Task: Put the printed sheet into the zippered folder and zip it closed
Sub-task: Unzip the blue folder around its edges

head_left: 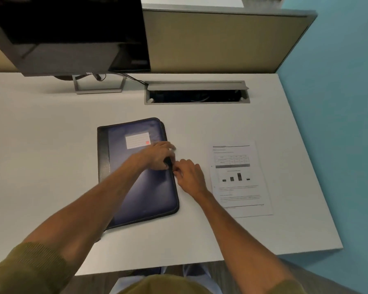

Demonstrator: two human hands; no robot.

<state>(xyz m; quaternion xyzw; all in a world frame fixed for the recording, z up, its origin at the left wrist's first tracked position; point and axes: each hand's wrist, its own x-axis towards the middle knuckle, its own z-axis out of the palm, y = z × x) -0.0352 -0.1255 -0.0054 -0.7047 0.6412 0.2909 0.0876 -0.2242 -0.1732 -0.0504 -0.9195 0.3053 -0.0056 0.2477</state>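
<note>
Right hand (189, 175) pinches narrow at zipper pull (173, 170), pull itself too small to confirm. Left hand (157, 154) curls over 3 o'clock edge of zippered folder (140, 194), steadying it. Folder flat on desk (51, 145), looks closed. Printed sheet (239, 179) flat at 3 o'clock of folder, apart, not yet inside. Step judged: unzipping. Pin edge just beside pull, draw along track, slow at corners, open enough for sheet to enter flat.
</note>
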